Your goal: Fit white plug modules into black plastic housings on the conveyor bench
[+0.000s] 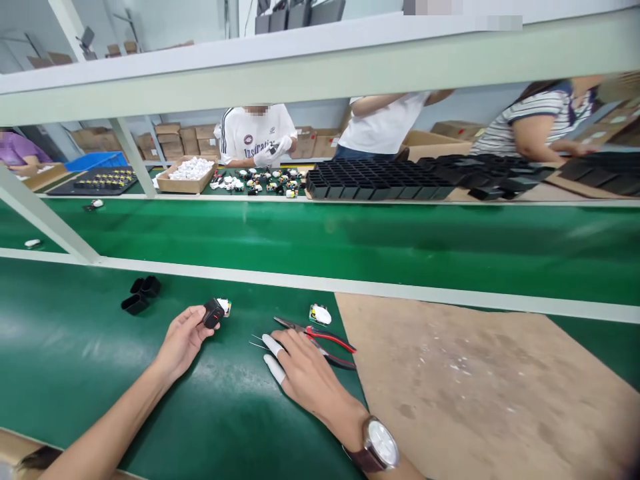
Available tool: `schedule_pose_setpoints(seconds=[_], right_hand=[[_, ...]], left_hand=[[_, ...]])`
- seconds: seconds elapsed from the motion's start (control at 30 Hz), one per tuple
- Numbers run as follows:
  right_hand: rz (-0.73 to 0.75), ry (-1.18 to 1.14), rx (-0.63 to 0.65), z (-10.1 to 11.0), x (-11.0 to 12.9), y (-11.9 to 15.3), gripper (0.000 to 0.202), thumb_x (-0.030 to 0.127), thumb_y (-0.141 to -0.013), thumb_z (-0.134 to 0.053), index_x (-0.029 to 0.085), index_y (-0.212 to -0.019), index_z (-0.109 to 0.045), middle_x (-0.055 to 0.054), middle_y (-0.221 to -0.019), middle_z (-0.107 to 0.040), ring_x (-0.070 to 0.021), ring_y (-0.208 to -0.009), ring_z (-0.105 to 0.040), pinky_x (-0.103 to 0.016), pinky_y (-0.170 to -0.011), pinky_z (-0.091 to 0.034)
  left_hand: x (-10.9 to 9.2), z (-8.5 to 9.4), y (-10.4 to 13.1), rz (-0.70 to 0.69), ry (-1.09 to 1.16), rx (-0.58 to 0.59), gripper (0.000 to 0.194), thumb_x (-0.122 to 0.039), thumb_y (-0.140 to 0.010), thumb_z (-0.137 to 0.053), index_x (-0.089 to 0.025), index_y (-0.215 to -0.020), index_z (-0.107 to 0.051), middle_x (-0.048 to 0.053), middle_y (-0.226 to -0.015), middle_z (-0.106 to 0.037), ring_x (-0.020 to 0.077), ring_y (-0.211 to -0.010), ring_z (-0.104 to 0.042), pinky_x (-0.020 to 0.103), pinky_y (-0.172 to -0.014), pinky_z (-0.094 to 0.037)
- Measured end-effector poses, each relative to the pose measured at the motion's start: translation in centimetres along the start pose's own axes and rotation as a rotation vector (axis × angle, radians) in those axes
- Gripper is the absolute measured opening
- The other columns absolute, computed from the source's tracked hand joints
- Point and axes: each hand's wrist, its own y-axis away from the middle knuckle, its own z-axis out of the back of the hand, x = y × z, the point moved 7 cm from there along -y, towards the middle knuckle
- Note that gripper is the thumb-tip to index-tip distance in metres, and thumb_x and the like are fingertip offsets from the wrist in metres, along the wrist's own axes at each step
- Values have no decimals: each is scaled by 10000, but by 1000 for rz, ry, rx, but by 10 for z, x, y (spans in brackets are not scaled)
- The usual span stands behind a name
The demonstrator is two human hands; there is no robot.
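Note:
My left hand (187, 340) pinches a small black plastic housing (213, 313) between thumb and fingers, with a circuit board (226, 307) carrying a white part at its right side. My right hand (303, 367), white covers on two fingertips, is closed around tweezers (257, 343); only their two thin, spread tips show. Just behind that hand lie needle-nose pliers (333, 339) with red and black handles, partly covered by it. Another small circuit board (320, 314) with a white blob rests beyond the pliers. Several black empty housings (140, 295) stand left of my left hand.
Brown cardboard (480, 373) covers the bench at right. A white rail (250, 273) separates my bench from a green conveyor belt (320, 230). Across it are rows of black housings (380, 180), a box of white parts (185, 175) and several co-workers. A shelf beam (300, 80) crosses above.

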Motion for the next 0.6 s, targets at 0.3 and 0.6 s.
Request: schedule_pose_setpoints(seconds=[0.3,0.6], right_hand=[[-22,31,154,-4,-1,2,253,134,-970,-632,139,-1221,-663,-116,-1095,-681,-274,-975,-623,-427,-876,-547],[26,32,193,-8,4,5,199,60,-840,-764,170,-970,-662,-80,-1068,-658,-248,-979,-623,-383,-853,-538]], left_hand=[[-51,-2,-41,-294,-431,-68,508,-470,-655,-966,-143,-948,-712,66,-889,-784,196,-695,-745,344,-731,-630],[-98,-15,-141,-562,-942,-264,180,-304,-761,-801,-175,-824,-692,87,-893,-740,291,-917,-709,423,-912,-567]])
